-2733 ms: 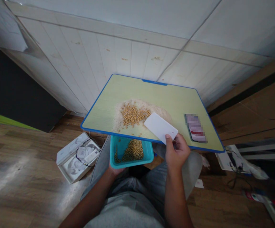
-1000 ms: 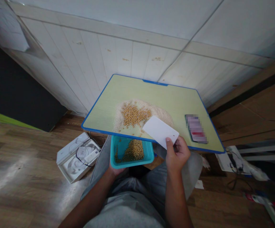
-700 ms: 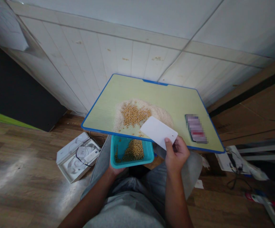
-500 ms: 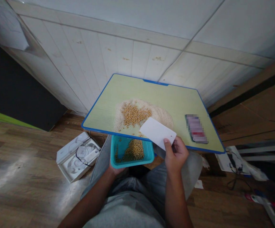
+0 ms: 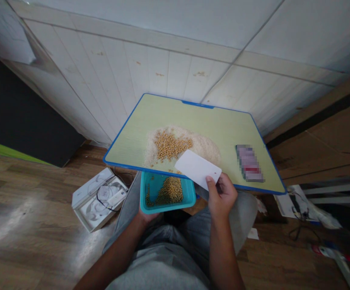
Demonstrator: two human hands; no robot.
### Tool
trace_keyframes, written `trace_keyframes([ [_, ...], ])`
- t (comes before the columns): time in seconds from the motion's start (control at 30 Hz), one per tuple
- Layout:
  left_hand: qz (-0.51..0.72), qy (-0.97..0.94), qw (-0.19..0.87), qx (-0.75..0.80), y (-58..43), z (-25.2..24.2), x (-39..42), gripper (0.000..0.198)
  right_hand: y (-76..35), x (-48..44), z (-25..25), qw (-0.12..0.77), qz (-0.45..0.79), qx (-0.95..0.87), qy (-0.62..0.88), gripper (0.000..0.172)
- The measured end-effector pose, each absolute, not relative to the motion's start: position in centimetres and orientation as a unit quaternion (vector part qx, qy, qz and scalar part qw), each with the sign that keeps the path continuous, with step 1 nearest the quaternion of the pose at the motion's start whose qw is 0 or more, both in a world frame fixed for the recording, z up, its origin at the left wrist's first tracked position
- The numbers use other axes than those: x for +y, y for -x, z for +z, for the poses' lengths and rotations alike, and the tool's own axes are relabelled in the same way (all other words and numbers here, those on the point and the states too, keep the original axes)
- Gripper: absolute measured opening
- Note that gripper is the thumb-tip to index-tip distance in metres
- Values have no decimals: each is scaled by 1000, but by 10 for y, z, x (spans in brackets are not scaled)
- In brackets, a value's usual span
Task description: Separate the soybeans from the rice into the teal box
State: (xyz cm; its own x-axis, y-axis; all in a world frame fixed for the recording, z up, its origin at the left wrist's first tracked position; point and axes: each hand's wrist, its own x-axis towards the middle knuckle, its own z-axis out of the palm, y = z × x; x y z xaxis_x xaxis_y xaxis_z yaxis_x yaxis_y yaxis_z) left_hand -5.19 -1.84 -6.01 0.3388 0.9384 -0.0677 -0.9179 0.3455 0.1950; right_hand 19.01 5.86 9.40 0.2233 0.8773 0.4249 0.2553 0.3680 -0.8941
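A white card (image 5: 198,168) is pinched between the thumb and fingers of my right hand (image 5: 221,195), its far end over the front edge of the green table (image 5: 223,121). My left hand (image 5: 147,215) holds a teal container (image 5: 168,208) from below, under the table's front edge; most of its fingers are hidden. Yellow beans (image 5: 171,191) lie inside the container, mostly toward its right side. On the table, more beans (image 5: 169,146) sit in a heap over and beside pale grains (image 5: 207,147). The card's left end is near the heap.
A blurred-out phone (image 5: 250,163) lies at the table's right side. On the floor to the left is an open white box (image 5: 99,201) with a cable. Cardboard (image 5: 329,141) stands at the right. Behind the table is a white wall (image 5: 151,68).
My right hand and the card have shifted slightly to the left. The container and my left hand have hardly moved.
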Motion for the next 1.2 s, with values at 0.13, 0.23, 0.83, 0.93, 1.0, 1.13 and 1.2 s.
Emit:
trace_keyframes([
  [0.13, 566, -51, 815, 110, 54, -62, -17, 68, -188, 59, 96, 593, 258, -574, 502, 33],
  [0.23, 551, -43, 823, 131, 56, -60, -18, 70, -187, 60, 98, 590, 257, -580, 500, 33],
  [0.83, 538, 110, 772, 321, 47, -22, -13, 67, -186, 66, 110, 567, 237, -607, 503, 30],
  [0.93, 531, 98, 780, 316, 48, -22, -14, 67, -186, 66, 110, 572, 232, -603, 506, 31],
  [1.0, 529, 83, 786, 309, 50, -28, -15, 65, -186, 66, 111, 570, 233, -604, 506, 32],
  [1.13, 531, 34, 812, 241, 54, -47, -18, 64, -185, 66, 113, 558, 239, -613, 506, 33],
  [1.2, 538, 22, 817, 205, 56, -55, -19, 65, -185, 66, 113, 557, 240, -615, 504, 31],
])
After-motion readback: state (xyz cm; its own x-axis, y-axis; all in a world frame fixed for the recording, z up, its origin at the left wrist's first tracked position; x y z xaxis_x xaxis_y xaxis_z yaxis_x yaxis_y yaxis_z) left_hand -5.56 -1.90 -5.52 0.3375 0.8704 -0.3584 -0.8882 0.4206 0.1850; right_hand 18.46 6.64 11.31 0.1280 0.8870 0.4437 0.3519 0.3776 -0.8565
